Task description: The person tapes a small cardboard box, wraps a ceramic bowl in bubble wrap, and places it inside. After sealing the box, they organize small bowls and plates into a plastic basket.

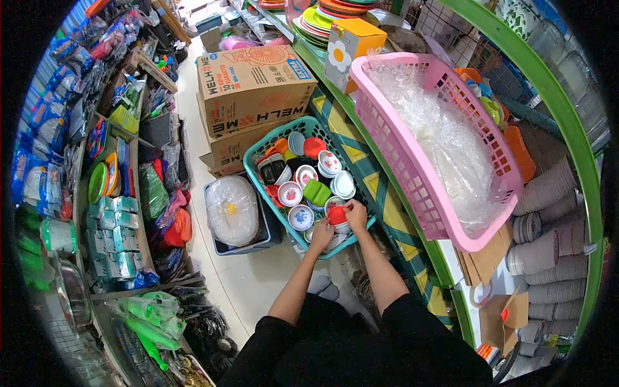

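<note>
Both my hands work inside the near right corner of a turquoise plastic basket point(253, 157) on the floor. My right hand point(356, 216) pinches the rim of a small red bowl point(336, 216), which sits against white bowls. Just left of it, my left hand point(320, 235) has its fingers drawn together by the red bowl's lower edge; what they grip is hidden. Around them lie a white bowl with blue flowers point(300, 218), a bowl with pink flowers point(290, 193), a green piece point(316, 193) and a stack of white bowls point(343, 184).
A pink basket point(474, 242) with clear plastic wrap stands on the right shelf. Cardboard boxes point(255, 87) rise behind the turquoise basket. A dark bin point(240, 248) holding a plastic-wrapped bundle point(232, 211) stands left. Packed shelves line both sides of the aisle point(225, 293).
</note>
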Tool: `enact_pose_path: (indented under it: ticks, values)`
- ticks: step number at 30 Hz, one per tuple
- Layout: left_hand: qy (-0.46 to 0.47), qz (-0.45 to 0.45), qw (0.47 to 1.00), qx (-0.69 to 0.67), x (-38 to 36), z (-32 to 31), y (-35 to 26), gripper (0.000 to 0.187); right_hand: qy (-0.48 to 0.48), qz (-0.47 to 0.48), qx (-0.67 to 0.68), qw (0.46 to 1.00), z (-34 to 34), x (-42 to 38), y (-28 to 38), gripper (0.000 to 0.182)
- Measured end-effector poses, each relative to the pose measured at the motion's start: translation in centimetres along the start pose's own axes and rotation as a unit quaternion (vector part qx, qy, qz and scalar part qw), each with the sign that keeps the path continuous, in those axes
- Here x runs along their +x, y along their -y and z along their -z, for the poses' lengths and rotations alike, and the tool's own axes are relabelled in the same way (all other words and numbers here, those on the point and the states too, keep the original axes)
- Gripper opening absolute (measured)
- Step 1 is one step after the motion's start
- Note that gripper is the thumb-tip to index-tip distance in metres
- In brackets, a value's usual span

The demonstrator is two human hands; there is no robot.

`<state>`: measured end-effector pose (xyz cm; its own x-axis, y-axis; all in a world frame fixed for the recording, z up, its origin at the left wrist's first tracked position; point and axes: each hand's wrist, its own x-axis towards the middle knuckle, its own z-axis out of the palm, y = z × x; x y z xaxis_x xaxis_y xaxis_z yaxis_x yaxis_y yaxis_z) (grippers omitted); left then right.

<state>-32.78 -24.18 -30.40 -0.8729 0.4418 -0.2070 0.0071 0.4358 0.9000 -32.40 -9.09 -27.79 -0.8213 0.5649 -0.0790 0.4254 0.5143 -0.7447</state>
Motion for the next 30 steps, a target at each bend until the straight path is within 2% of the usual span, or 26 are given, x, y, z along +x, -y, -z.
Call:
enact_pose_path:
  ticks: [1, 3, 5, 7, 8, 10, 14, 19, 22, 24, 30]
  values:
    - [-0.006, -0.002, 1.0, -0.014, 0.1, -0.1, 0.3, 0.046, 0.001, 0.001, 0.0, 1.0, 0.2, -0.3, 0.6, 0.013]
    - [-0.027, 0.014, 0.998, -0.049, -0.1, 0.1, 0.1, 0.045, -0.055, 0.083, 0.004, 0.995, 0.7, -0.7, 1.7, 0.01]
    - [-0.048, 0.028, 0.995, -0.085, -0.2, 0.7, -1.2, 0.044, -0.062, 0.084, 0.022, 0.994, 1.0, -0.9, 2.9, 0.01]
    - [-0.133, -0.02, 0.984, -0.121, -0.4, 1.3, -2.2, 0.041, -0.069, 0.084, 0.041, 0.993, 1.7, -1.2, 4.7, 0.01]
    - [-0.134, -0.022, 0.983, -0.119, -0.5, 1.9, -2.9, 0.041, -0.074, 0.088, 0.077, 0.99, 2.2, -1.3, 6.0, 0.009]
    - [-0.19, -0.066, 0.967, -0.159, -1.2, 3.9, -6.4, 0.039, -0.079, 0.095, 0.116, 0.986, 3.8, -2.0, 9.3, 0.009]
    - [-0.226, -0.088, 0.946, -0.215, -3.1, 8.0, -13.6, 0.035, -0.125, 0.148, 0.193, 0.962, 7.5, -3.9, 15.8, 0.007]
    - [-0.298, -0.195, 0.912, -0.206, -6.8, 11.1, -22.2, 0.029, -0.163, 0.194, 0.279, 0.926, 13.6, -7.7, 22.2, 0.006]
    - [-0.298, -0.237, 0.904, -0.196, -9.3, 11.7, -26.8, 0.029, -0.191, 0.203, 0.328, 0.903, 16.7, -10.2, 23.9, 0.006]
    - [-0.29, -0.262, 0.897, -0.205, -10.6, 11.8, -28.9, 0.028, -0.248, 0.241, 0.34, 0.874, 18.8, -11.5, 24.5, 0.006]
    - [-0.245, -0.356, 0.887, -0.163, -13.5, 10.8, -34.8, 0.026, -0.302, 0.24, 0.343, 0.857, 24.9, -14.7, 24.2, 0.009]
